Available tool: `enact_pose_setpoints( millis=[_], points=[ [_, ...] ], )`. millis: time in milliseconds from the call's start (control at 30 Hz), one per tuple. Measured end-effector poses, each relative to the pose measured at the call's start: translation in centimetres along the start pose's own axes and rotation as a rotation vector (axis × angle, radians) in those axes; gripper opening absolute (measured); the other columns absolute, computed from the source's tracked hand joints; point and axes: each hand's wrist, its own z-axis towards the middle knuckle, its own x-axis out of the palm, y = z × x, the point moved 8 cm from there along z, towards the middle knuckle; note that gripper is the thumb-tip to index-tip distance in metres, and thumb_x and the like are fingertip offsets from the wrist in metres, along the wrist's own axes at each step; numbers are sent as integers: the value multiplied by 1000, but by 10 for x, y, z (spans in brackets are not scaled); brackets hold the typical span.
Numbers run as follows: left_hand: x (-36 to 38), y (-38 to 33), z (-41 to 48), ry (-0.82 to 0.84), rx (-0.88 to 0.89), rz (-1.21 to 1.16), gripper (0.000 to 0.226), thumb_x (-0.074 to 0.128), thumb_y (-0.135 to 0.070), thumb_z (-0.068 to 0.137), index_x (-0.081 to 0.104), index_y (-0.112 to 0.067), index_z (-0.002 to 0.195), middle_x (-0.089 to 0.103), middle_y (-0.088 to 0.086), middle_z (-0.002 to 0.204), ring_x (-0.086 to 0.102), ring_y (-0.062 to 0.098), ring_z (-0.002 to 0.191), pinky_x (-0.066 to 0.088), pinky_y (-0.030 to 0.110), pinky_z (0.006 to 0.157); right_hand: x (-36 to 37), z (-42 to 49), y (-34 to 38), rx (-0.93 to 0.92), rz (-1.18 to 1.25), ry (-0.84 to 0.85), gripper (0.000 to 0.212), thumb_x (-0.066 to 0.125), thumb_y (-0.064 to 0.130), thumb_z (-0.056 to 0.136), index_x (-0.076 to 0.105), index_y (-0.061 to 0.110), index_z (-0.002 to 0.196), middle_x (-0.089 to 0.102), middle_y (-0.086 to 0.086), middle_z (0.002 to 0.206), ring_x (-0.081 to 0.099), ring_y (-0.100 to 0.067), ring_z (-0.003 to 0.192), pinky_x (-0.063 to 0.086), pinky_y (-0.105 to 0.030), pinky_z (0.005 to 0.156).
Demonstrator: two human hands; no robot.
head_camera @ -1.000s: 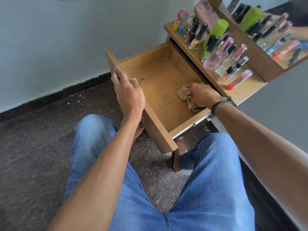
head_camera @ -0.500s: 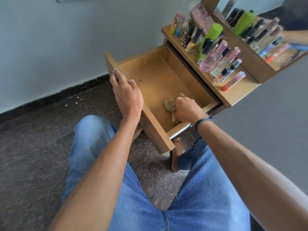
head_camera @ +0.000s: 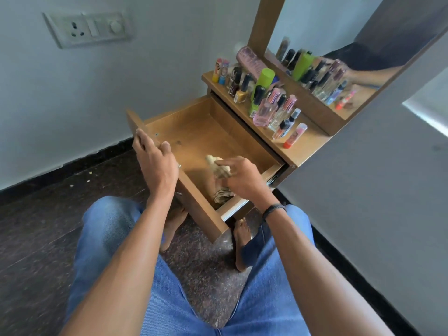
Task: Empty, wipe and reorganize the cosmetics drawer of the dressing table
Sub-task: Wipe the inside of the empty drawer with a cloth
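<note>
Your left hand (head_camera: 155,163) is clamped over the front of the drawer (head_camera: 206,141) while your right hand (head_camera: 242,177) looks (bit blurry) pinched on the cloth (head_camera: 219,169) bunched in its near corner, and it's light and floppy, so grab a fat wad, not an edge.

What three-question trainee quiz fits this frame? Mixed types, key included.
1. True or false: the bottles stand inside the drawer.
2. The left hand grips: A) the drawer's front panel; B) a comb; C) a sponge.
3. Fill in: the fingers of the right hand hold a ___ inside the drawer.

Key: 1 false, they stand on the tabletop; 2 A; 3 cloth.
</note>
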Motion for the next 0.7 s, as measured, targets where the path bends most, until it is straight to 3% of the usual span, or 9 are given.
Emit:
enact_pose_setpoints(
  millis=[100, 167, 300, 433, 500, 567, 700],
  points=[
    [-6, -5, -1, -52, 15, 28, 70, 48, -18, 100, 12, -6, 159, 18, 11, 163, 28, 26, 141, 25, 18, 102, -35, -27, -18, 44, 466, -107, 53, 76, 0, 83, 69, 21, 131, 69, -7, 124, 72, -27, 102, 60, -48, 90],
    [-12, -13, -1, -98, 57, 53, 72, 52, -14, 97, 14, -3, 158, 22, 12, 161, 28, 27, 139, 25, 22, 106, -53, -47, -28, 38, 755, -149, 50, 75, -1, 82, 71, 21, 127, 76, -7, 110, 74, -26, 97, 62, -44, 87],
    [-13, -35, -12, -88, 190, 55, 71, 55, -14, 95, 22, -8, 158, 28, 9, 158, 28, 27, 139, 30, 27, 108, -76, -77, -55, 35, 1018, -198, 47, 72, -3, 83, 74, 23, 123, 75, -8, 116, 73, -25, 100, 61, -39, 81],
    [7, -63, -38, 38, 360, 65, 55, 56, -13, 95, 45, -15, 149, 45, 7, 146, 39, 24, 133, 39, 36, 107, -94, -98, -84, 69, 1089, -234, 47, 72, -1, 83, 72, 19, 126, 73, -13, 119, 70, -24, 98, 60, -36, 79],
    [17, -78, -55, 83, 483, 114, 50, 57, -12, 94, 52, -15, 144, 53, 5, 140, 45, 22, 125, 41, 30, 97, -110, -105, -98, 102, 1095, -314, 47, 71, -3, 83, 72, 18, 125, 74, -12, 117, 71, -23, 95, 58, -39, 83],
    [26, -88, -69, 130, 579, 176, 51, 58, -11, 94, 50, -16, 145, 53, 5, 140, 46, 20, 122, 39, 21, 86, -130, -107, -107, 120, 1097, -405, 47, 68, -8, 83, 72, 16, 124, 76, -9, 110, 73, -20, 87, 60, -34, 76],
    [39, -86, -76, 230, 601, 222, 62, 60, -14, 94, 38, -19, 152, 47, 5, 145, 46, 22, 127, 45, 26, 86, -177, -95, -112, 102, 896, -550, 50, 68, -10, 81, 71, 16, 124, 77, -3, 108, 73, -16, 85, 59, -30, 67]
  ],
)
